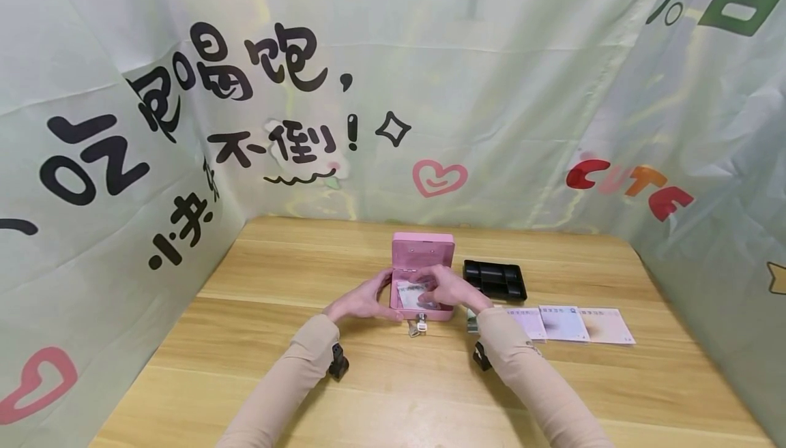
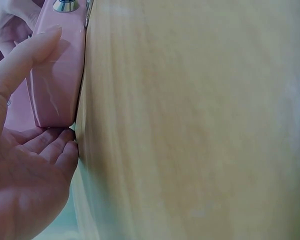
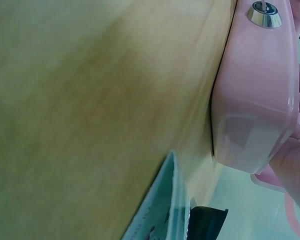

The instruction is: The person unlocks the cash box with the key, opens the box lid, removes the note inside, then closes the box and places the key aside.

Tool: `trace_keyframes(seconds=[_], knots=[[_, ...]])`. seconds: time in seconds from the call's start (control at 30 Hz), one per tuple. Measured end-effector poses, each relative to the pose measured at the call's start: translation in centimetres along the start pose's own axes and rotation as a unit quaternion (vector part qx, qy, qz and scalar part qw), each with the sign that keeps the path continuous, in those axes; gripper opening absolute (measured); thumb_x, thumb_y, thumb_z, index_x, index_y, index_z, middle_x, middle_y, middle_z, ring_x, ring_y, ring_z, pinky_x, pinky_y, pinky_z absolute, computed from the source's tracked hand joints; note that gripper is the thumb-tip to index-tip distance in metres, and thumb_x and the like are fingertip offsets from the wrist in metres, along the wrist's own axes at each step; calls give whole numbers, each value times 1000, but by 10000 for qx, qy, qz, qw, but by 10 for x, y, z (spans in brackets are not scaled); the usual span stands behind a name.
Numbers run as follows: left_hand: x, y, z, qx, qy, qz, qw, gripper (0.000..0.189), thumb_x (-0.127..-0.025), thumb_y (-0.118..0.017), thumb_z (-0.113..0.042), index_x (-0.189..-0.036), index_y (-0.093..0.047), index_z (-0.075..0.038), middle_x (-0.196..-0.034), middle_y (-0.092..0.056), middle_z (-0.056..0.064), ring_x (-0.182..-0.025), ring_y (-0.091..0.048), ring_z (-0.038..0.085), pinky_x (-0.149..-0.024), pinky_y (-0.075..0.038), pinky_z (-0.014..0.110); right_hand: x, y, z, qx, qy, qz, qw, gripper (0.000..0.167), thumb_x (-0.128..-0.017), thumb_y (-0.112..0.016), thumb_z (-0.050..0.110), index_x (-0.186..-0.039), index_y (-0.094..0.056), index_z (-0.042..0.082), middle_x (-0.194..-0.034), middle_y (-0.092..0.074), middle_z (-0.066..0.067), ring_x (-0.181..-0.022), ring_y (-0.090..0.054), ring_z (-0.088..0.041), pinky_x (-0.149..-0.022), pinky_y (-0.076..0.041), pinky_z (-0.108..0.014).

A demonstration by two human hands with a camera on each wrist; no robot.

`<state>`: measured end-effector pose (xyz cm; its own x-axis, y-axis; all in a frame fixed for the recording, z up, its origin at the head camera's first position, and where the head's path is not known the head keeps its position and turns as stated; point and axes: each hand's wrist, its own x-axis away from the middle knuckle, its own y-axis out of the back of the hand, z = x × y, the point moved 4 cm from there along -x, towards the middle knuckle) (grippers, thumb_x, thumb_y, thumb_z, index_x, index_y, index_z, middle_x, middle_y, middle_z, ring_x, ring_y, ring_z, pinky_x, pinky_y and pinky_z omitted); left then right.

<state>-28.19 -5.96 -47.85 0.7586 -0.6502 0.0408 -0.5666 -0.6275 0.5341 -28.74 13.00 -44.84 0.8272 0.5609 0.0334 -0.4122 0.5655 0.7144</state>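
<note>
A pink cash box [image 1: 439, 315] stands on the table with its lid raised at the back. My left hand [image 1: 368, 298] grips its left side, the thumb on the front wall and the fingers against the end wall in the left wrist view. Pale banknotes [image 1: 408, 296] lie inside the box. My right hand [image 1: 451, 288] reaches over the right wall, its bent fingers on the notes; I cannot tell whether they pinch one. A round metal lock [image 3: 265, 15] sits in the front wall, with keys [image 1: 413, 329] hanging at the front.
A black compartment tray [image 1: 494, 279] sits right of the box. In front of it lies a row of banknotes: green [image 1: 471, 322] partly under the right wrist, then purple [image 1: 528, 324], blue [image 1: 563, 323] and orange-toned [image 1: 608, 326]. Printed cloth [image 1: 503, 107] hangs around the wooden table [image 1: 405, 393].
</note>
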Motion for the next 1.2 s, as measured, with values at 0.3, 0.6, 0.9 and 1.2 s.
trace_keyframes(seconds=[0.3,0.6,0.9,1.2], knots=[[2,0,-1,-44,86,-17,10000,111,-80,-85,-22,-160,-12,0,-166,-23,23,-154,-25,37,-129,-22,52,1,0,2,34,75,-73,9999,39,-83,-74,-2,-121,-67,-2,-117,-72,-22,-109,-69,-34,-97,-59,-47],[1,0,-1,-70,-20,-49,10000,110,-80,-85,-20,-160,-13,-1,-165,-26,23,-153,-27,37,-129,-22,54,1,1,1,11,100,-253,9996,39,-79,-74,-6,-118,-68,-3,-109,-73,-20,-98,-69,-29,-90,-61,-42],[1,0,0,-56,-41,-29,10000,110,-79,-86,-20,-160,-13,-3,-164,-29,22,-152,-28,38,-128,-22,58,1,-1,-2,2,-69,-594,9982,38,-76,-71,-12,-112,-71,0,-106,-75,-15,-92,-68,-22,-86,-61,-38],[0,0,0,23,8,-29,10000,110,-78,-86,-18,-160,-14,-3,-164,-29,21,-152,-29,37,-128,-22,57,3,3,-1,-14,-94,-757,9971,28,-82,-75,-3,-109,-73,2,-99,-75,-12,-86,-67,-16,-83,-60,-34]])
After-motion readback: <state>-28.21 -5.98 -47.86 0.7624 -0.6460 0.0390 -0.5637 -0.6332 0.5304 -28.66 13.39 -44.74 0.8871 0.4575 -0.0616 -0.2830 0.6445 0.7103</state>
